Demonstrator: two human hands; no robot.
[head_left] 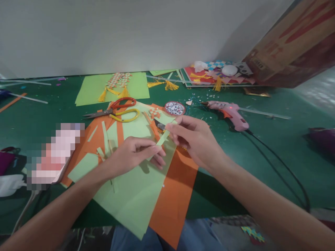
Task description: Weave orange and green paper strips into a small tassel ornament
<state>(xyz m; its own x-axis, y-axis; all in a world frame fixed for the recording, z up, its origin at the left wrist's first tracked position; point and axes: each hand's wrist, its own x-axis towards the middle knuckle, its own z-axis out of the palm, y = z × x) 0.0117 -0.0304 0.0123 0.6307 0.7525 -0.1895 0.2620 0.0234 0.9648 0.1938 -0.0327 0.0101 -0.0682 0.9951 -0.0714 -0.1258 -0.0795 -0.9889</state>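
A narrow light green paper strip [163,137] is stretched between my two hands, above the sheets. My left hand [141,151] pinches its lower end between thumb and fingers. At the upper end, my right hand [192,134] grips it the same way. Beneath lie light green paper [131,198] and orange paper [178,188]. Just behind the strip are folded orange strips [155,129] and a dark blade [159,124], partly hidden by my right hand. Scissors [112,112] with one red and one yellow handle loop rest left of these. A small woven orange-and-green piece [154,113] lies nearby.
A pink glue gun [229,112] lies on the right, its black cord [282,160] running forward. A round dish [175,108] holds googly eyes. At left is a blurred-out phone [56,153] with a cable. Woven pieces with yellow tassels [119,82] lie behind; a brown bag [293,45] stands back right.
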